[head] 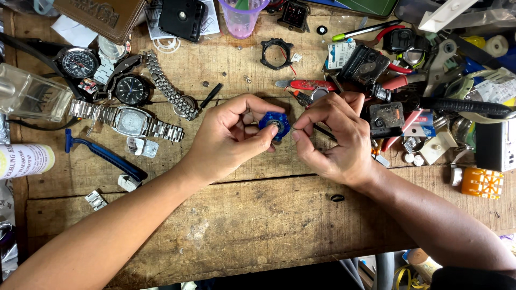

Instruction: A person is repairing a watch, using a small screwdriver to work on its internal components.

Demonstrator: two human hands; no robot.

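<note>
Both hands meet over the middle of the wooden workbench [252, 215], sharing one small blue watch case [274, 124]. The left hand [228, 137] pinches the blue watch case between thumb and curled fingers, holding it just above the bench top. The right hand [333, 137] has its fingertips pressed together at the case's right edge, touching it; whether they hold some tiny part there is too small to tell.

Just behind the hands lie red-handled pliers [312, 85] and a black watch bezel [275, 53]. To the left, near the left wrist, rest a steel watch with a metal bracelet [129, 121], a black-dialled watch [130, 89] and a blue-handled tool [105, 156]. A small black ring [337, 197] sits on the bench beneath the right forearm. On the right, a black clock movement [386, 119] lies among cluttered parts, with an orange block [482, 182] well apart
</note>
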